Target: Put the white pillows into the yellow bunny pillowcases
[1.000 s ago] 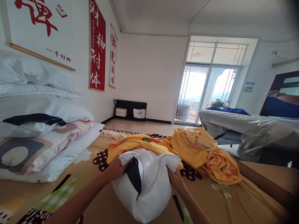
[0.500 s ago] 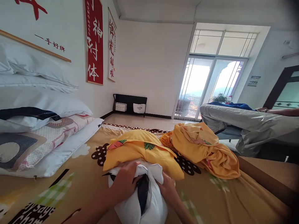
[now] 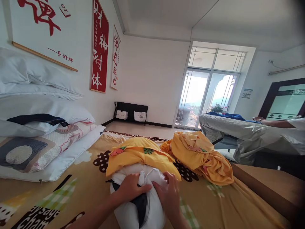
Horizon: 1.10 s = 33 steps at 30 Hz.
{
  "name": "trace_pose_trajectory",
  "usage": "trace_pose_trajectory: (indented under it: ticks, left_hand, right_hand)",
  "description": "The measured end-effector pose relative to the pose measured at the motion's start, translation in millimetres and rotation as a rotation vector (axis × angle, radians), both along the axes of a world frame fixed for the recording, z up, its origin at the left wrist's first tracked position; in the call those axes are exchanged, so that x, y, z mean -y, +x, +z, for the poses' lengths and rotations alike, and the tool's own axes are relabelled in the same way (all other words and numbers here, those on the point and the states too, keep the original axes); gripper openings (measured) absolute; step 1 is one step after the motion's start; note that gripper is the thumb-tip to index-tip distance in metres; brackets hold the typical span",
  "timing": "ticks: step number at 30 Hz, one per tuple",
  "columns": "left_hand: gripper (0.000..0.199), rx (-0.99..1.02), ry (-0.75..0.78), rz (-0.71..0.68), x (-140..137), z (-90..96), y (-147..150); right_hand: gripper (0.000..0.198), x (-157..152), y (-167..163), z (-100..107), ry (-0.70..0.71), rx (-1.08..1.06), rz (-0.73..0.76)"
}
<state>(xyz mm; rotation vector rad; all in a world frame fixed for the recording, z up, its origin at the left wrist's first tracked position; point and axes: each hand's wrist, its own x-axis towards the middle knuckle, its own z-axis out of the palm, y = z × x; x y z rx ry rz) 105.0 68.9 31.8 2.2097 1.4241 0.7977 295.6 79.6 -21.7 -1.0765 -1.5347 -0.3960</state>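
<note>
Fingers point(image 3: 147, 188) of left hand point(image 3: 130, 188) and right hand point(image 3: 169, 194) seemingly pinch white pillow point(image 3: 154, 210) edges, bare sheet point(image 3: 207, 206) alongside.

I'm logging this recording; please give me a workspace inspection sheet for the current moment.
Surface: tan patterned sheet, wrinkled at the right.
Job's things: white bundle with a dark patch; yellow printed cloth at its far end.
Clutter: stacked pillows at the left; crumpled yellow fabric at the right.
Hands: left hand and right hand both grip the white bundle's folded top.
Cables: thin line on the right wall, perhaps a cable.
Surroundings: wall scrolls, low black rack, glass doors; another person's hand at a covered table.
</note>
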Motion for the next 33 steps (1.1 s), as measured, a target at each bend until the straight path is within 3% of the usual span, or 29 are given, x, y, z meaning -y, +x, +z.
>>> trace_pose_trajectory:
  ticks: [5, 7, 10, 13, 17, 21, 28, 30, 33]
  left_hand:
    - [0.037, -0.018, -0.001, 0.048, -1.3, -8.9, 0.5]
    - [0.032, 0.017, -0.028, 0.052, -2.8, -11.1, 1.6]
    - [0.028, 0.108, -0.061, 0.062, -5.6, -13.4, 4.2]
    - [0.03, 0.266, -0.085, 0.003, -7.8, -13.2, 4.4]
    - [0.037, 0.481, -0.075, -0.029, -10.0, -11.6, 0.9]
    - [0.035, 0.581, 0.15, 0.123, -13.2, -16.7, -1.0]
    - [0.024, 0.393, 0.562, 0.205, -19.4, -12.3, -25.8]
    - [0.025, 0.316, 0.544, 0.159, -21.5, -5.2, -39.2]
    - [0.026, 0.013, 0.415, 0.009, -26.3, 2.1, -54.5]
  right_hand:
    - [0.031, 21.6, -13.2, -0.1, -0.263, 0.073, 0.137]
    - [0.043, 34.4, -15.5, -1.3, -0.394, 0.199, 0.156]
    - [0.078, 49.6, -25.0, -2.7, -0.531, 0.386, 0.111]
    - [0.084, 56.8, -43.8, 3.3, -0.614, 0.416, 0.004]
    - [0.074, 58.6, -64.2, 22.5, -0.639, 0.462, -0.046]
    - [0.071, 54.5, -66.3, 35.8, -0.684, 0.565, -0.076]
    - [0.079, 39.4, -49.6, 26.0, -0.596, 0.689, -0.092]
    - [0.082, 37.3, -44.3, 20.4, -0.552, 0.725, -0.103]
    - [0.085, 35.5, -39.8, 16.8, -0.484, 0.796, -0.096]
